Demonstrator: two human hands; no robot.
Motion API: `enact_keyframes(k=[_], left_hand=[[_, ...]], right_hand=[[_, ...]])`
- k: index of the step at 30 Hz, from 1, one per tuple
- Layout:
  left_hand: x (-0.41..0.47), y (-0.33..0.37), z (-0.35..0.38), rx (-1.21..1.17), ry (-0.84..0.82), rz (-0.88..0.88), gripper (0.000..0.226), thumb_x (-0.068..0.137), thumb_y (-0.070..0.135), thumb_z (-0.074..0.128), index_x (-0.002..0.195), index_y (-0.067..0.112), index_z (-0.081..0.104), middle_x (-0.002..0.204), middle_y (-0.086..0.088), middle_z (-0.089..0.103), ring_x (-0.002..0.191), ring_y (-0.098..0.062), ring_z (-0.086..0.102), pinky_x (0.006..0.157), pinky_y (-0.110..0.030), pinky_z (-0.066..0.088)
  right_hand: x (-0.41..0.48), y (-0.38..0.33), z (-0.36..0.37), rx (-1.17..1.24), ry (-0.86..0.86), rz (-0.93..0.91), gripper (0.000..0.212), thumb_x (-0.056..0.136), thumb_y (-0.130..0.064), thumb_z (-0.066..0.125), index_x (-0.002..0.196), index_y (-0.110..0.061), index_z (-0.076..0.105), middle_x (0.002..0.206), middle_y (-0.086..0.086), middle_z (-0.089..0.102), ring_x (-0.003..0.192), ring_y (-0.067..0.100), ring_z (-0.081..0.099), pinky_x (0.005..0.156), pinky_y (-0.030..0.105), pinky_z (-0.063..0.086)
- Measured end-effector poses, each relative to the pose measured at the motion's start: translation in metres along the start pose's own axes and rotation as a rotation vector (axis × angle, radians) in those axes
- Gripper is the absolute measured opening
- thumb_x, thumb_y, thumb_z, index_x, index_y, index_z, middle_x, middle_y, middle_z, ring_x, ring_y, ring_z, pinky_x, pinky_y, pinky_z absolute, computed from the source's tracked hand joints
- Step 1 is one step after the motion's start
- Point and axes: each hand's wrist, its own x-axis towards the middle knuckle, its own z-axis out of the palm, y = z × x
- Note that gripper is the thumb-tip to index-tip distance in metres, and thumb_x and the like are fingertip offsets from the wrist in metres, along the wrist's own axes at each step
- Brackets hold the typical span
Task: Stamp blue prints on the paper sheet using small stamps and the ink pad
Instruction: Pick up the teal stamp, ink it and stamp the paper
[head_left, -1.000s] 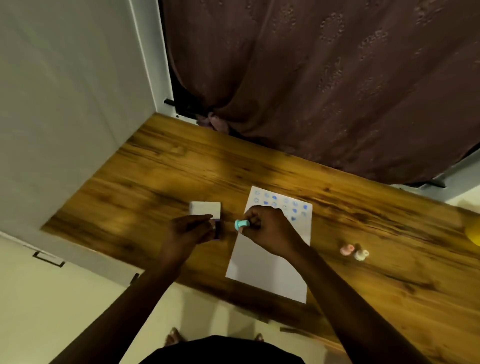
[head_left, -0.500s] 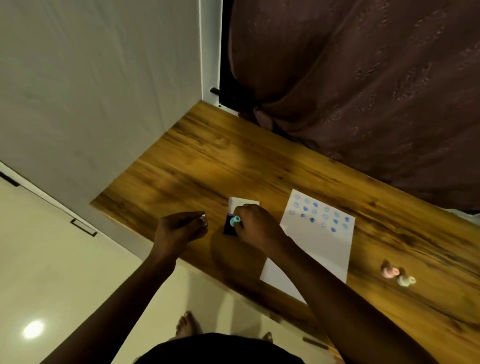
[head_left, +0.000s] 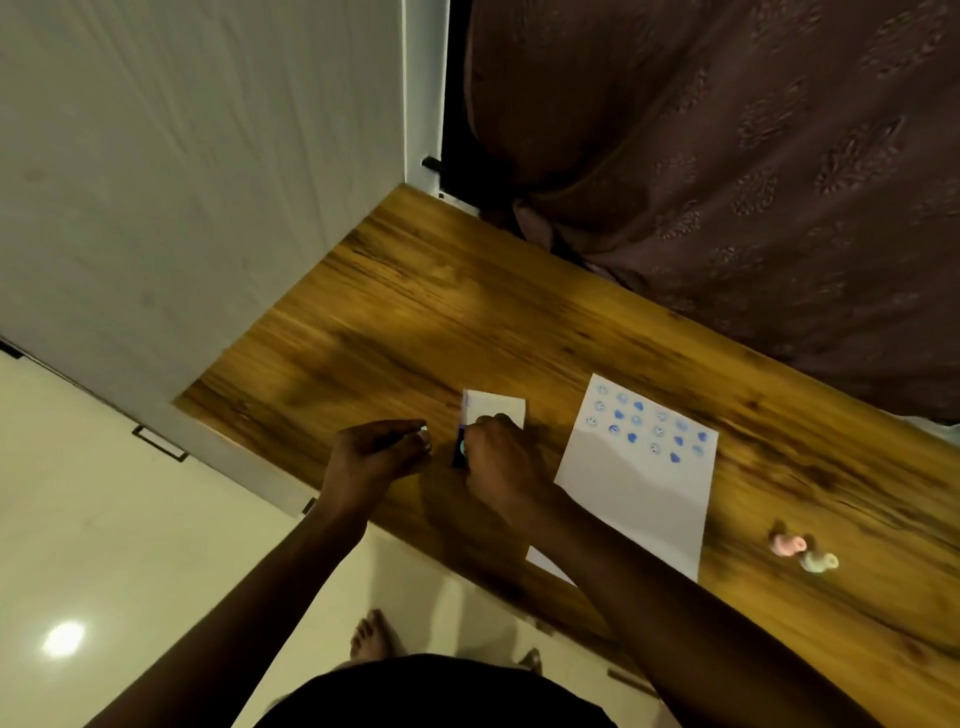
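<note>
Two hands over wood-grain table (head_left: 467, 312), right hand (head_left: 498, 462) pressing teal stamp (head_left: 461, 448)

The wooden table (head_left: 467, 322) is bare across its far half, from the wall (head_left: 182, 182) on the left to the curtain (head_left: 727, 182) that hangs down to its back edge. Near the front edge the room is tighter. The left hand (head_left: 376, 457) and right hand (head_left: 498, 457) sit close together at the ink pad (head_left: 460, 453), with its white lid (head_left: 493, 408) just behind. The paper sheet (head_left: 639, 493) lies flat to the right, with open wood between it and the lid. Farther right, two small stamps (head_left: 802, 552) stand together, well apart from the sheet.
</note>
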Motion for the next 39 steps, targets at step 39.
enact_keyframes(k=[39], left_hand=[[-0.021,-0.031,0.182,0.002,-0.362,-0.040,0.019,0.090,0.011,0.076,0.109,0.010,0.077,0.101,-0.004,0.081,0.094,-0.025,0.080,0.073,-0.025,0.063]], right_hand=[[-0.098,0.264,-0.034,0.204,0.056,0.595,0.035,0.097,-0.030,0.063,0.126,-0.010,0.065,0.125,0.011,0.069,0.111,0.028,0.066,0.090,0.033,0.055]])
